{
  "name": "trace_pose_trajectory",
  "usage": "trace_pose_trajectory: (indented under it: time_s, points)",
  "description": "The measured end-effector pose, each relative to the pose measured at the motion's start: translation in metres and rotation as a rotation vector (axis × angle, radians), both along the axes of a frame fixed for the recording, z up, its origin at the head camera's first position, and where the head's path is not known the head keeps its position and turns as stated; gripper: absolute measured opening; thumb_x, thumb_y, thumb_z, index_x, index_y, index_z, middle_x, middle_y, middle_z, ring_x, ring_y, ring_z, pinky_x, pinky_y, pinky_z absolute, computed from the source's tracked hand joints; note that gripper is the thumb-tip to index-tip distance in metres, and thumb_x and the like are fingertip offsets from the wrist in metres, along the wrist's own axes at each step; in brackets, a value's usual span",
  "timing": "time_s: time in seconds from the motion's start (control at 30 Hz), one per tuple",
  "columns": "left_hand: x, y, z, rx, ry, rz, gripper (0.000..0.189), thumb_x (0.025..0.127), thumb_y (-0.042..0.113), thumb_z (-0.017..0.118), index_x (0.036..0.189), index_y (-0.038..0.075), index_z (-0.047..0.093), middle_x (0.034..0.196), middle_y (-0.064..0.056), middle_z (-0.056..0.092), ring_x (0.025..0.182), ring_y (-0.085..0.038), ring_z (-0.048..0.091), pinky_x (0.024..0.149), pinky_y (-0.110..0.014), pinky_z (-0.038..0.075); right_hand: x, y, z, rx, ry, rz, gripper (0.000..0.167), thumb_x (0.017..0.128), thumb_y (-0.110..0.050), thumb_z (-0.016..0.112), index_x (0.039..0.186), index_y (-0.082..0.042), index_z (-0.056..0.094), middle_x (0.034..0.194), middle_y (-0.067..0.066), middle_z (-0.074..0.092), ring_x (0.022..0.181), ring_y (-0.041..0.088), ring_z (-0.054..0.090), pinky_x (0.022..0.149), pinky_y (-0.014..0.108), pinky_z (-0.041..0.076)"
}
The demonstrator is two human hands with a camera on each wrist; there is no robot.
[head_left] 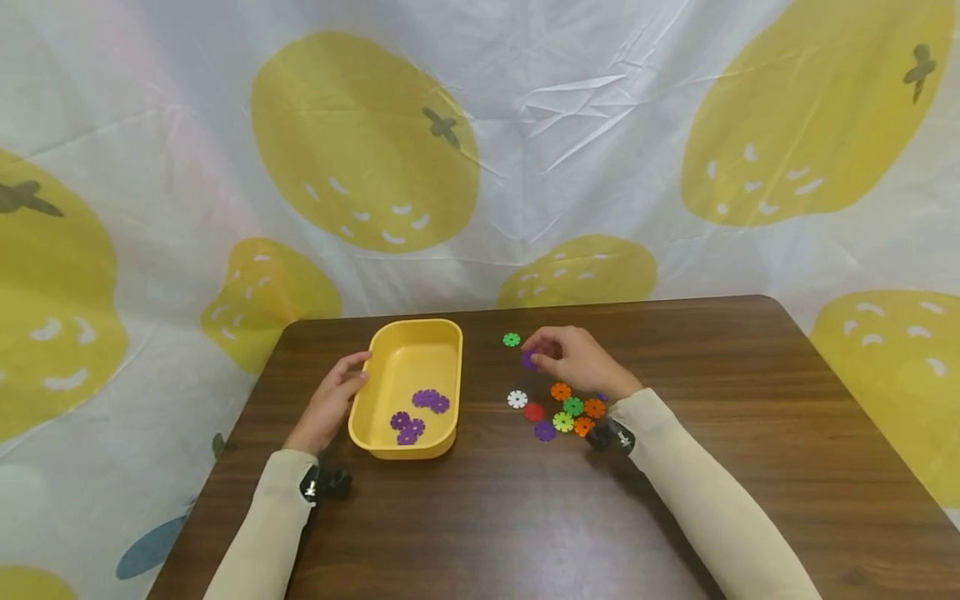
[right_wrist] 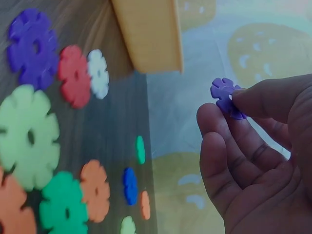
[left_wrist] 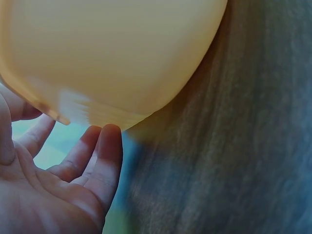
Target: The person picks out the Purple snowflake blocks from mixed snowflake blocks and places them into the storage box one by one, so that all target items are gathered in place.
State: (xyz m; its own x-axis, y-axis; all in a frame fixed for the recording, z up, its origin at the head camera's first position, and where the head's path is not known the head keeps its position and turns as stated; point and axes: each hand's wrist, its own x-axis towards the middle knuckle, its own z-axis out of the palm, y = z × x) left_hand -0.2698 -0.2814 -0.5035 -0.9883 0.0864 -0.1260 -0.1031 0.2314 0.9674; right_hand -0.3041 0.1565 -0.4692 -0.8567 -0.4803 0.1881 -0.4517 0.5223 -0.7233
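Observation:
My right hand (head_left: 576, 358) pinches a purple snowflake disc (right_wrist: 225, 91) between thumb and fingertips, lifted above the table. Below and around that wrist lie loose snowflake discs: a white one (head_left: 517, 399), a red one (head_left: 534, 412), a purple one (head_left: 545, 431), plus several orange and green ones. At the left, a yellow tub (head_left: 406, 453) holds several purple discs (head_left: 431, 399). My left hand (head_left: 330, 406) is at the tub's left side, its extended fingertips touching the outer wall, as the left wrist view shows; nothing is pinched there.
A brown wooden table (head_left: 480, 525) carries everything. One green disc (head_left: 512, 340) lies apart, near the back edge. Close behind the table hangs a white curtain (head_left: 525, 167) with yellow fruit prints. Each wrist wears a small black camera.

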Motion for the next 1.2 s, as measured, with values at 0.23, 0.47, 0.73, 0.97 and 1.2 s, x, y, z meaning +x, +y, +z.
trace_pose_trajectory:
  time_s: [0.23,0.47,0.73,0.97,1.2]
  points:
    - [0.0,0.0,0.0,0.008,-0.001,-0.003,0.051,0.114,0.026,0.044,0.164,0.016,0.035,0.15,-0.027,0.047,0.131,-0.037,0.055,0.093,-0.032,0.057,0.002,-0.015,0.012,-0.055,-0.008,0.004,0.013,0.102,-0.016,0.071,0.114,-0.016,0.075,0.094,-0.002,0.074,0.084,0.021,0.068,0.076,0.033,0.058]
    - [-0.001,-0.001,-0.001,0.013,-0.006,-0.006,0.051,0.114,0.027,0.045,0.163,0.016,0.036,0.151,-0.027,0.047,0.132,-0.038,0.056,0.095,-0.035,0.057,0.001,-0.032,0.019,-0.134,-0.005,0.043,0.015,0.101,-0.014,0.072,0.116,-0.012,0.076,0.098,0.002,0.077,0.087,0.022,0.071,0.079,0.031,0.06]
    - [-0.003,-0.002,-0.002,0.023,-0.012,-0.01,0.05,0.114,0.027,0.045,0.163,0.017,0.037,0.151,-0.026,0.047,0.131,-0.037,0.056,0.095,-0.034,0.057,0.002,-0.054,0.024,-0.188,0.008,0.121,0.015,0.101,-0.009,0.071,0.115,-0.007,0.074,0.098,0.004,0.078,0.09,0.034,0.075,0.081,0.03,0.061]
    - [-0.003,-0.002,-0.002,0.023,-0.02,-0.007,0.051,0.114,0.027,0.045,0.163,0.017,0.036,0.152,-0.026,0.047,0.131,-0.036,0.056,0.094,-0.032,0.057,-0.001,-0.071,0.024,-0.169,0.004,0.136,0.013,0.101,-0.011,0.071,0.114,-0.009,0.075,0.098,0.005,0.078,0.088,0.023,0.074,0.078,0.03,0.06]
    - [-0.003,-0.002,-0.002,0.02,-0.015,-0.001,0.05,0.114,0.026,0.045,0.163,0.017,0.037,0.151,-0.026,0.046,0.133,-0.038,0.054,0.094,-0.032,0.056,-0.002,-0.09,0.022,-0.178,-0.029,0.15,0.011,0.101,-0.015,0.072,0.111,-0.012,0.076,0.098,0.002,0.078,0.089,0.014,0.071,0.081,0.03,0.058]
